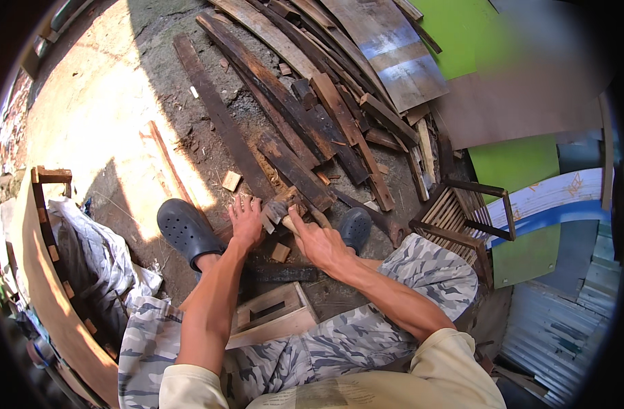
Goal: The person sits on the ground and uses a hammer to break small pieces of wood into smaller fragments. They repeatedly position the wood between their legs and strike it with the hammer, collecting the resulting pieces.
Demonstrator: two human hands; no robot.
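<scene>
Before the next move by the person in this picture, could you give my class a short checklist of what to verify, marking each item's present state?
1. Tool held: ok; the right hand has its fingers around the pale handle.
2. Left hand well away from the tool: not ok; the left hand is close beside it.
3. Gloves on: not ok; both hands are bare.
4. Feet covered: ok on top, with dark clogs on both, though these have holes.
5. Ground around the feet tidy: not ok; planks and a pale block lie about.
6. Tool's edge sound: cannot tell; too small to judge.
</scene>
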